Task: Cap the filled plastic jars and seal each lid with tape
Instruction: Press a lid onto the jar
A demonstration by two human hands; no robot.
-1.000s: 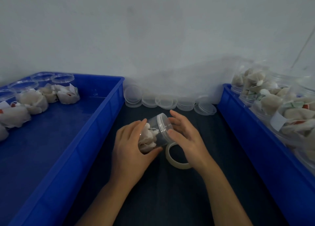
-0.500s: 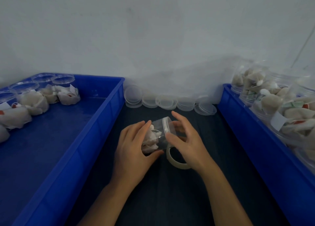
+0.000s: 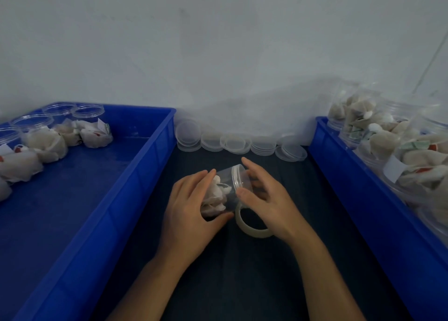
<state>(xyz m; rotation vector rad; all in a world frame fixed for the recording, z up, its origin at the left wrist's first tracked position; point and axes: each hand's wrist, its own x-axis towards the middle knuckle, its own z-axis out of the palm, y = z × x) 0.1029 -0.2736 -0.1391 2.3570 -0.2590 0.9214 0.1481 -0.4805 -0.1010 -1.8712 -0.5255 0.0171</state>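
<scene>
Bright blue on both bins (image 3: pixel 135 165) (image 3: pixel 339 165). Dark navy across the counter (image 3: pixel 242 272). Clear jar (image 3: pixel 225 187), white packets inside. Translucent pale lids (image 3: pixel 236 142) at twelve o'clock. Cream-tinted tape roll (image 3: pixel 249 228).

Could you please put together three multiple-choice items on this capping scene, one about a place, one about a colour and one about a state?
1. Where does the tape roll lie?
A. In the left bin
B. On the dark table, under the right hand
C. On top of the spare lids

2. What colour are the two bins?
A. Blue
B. Red
C. Grey

3. How is the jar between the hands?
A. Upright and open
C. Upside down on the table
B. Tipped on its side, lid on

Answers:
1 B: the roll sits on the table just below the right hand, not in a bin or on the spare lids.
2 A: both bin walls are blue.
3 B: the left hand holds the jar's body sideways, its lid facing the right hand.
</scene>
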